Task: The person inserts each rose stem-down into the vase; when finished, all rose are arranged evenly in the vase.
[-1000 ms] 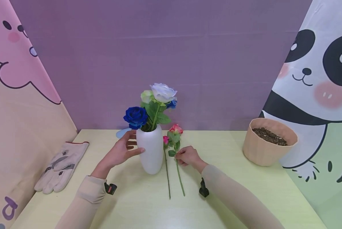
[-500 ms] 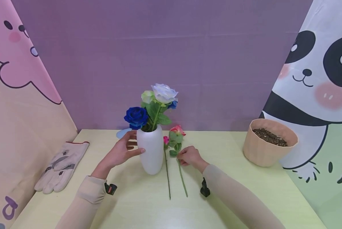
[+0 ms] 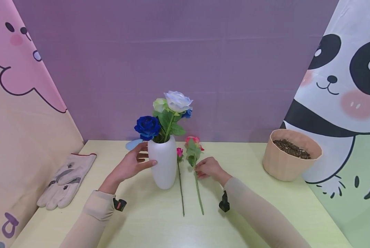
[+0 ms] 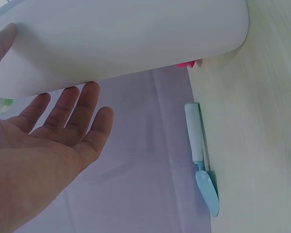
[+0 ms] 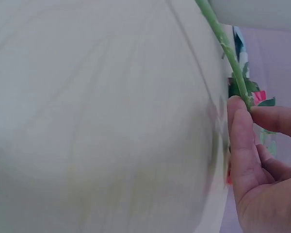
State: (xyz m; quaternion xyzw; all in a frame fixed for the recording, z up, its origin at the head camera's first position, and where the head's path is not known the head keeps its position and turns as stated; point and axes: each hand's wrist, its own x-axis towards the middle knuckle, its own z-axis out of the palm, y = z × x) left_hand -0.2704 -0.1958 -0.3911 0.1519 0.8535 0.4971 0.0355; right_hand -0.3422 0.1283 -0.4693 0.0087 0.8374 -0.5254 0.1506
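Note:
A white vase [image 3: 164,165] stands upright on the table, holding a blue rose [image 3: 147,127], a pale white rose [image 3: 177,101] and other blooms with green leaves. My left hand [image 3: 133,164] holds its left side, the thumb across the front and the fingertips against the wall, as the left wrist view shows on the vase [image 4: 136,39]. To the right, my right hand [image 3: 212,167] pinches the green stem of a pink-red rose [image 3: 199,196] between thumb and fingers; this stem [image 5: 228,51] runs up from the fingertips in the right wrist view. A thinner pink rose [image 3: 181,186] lies between vase and hand.
White work gloves [image 3: 67,181] lie at the left table edge. At the right rear stands a peach pot [image 3: 284,162] with dark soil [image 3: 291,148]. A light blue trowel [image 4: 196,141] lies beyond the vase. A purple backdrop [image 3: 234,69] borders the table's far edge.
My right hand has shifted slightly right with the pink-red rose, whose bloom and stem have turned and moved away from the thinner rose. My left hand and the vase stay nearly in place.

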